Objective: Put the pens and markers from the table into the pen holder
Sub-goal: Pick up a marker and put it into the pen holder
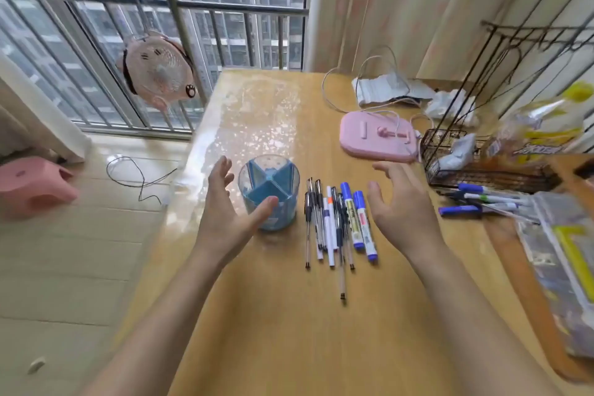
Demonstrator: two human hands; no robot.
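Blue pen holder (269, 193) between left hand (225, 202) and pens (337, 222)

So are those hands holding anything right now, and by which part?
Nothing is held. The left hand is open beside the blue pen holder; the right hand is open next to the pens and markers lying on the table.

Pen holder (269, 193) stood on table (273, 315), pens and markers (339, 222) lying just right of it; wire rack (482, 170) far right, behind.
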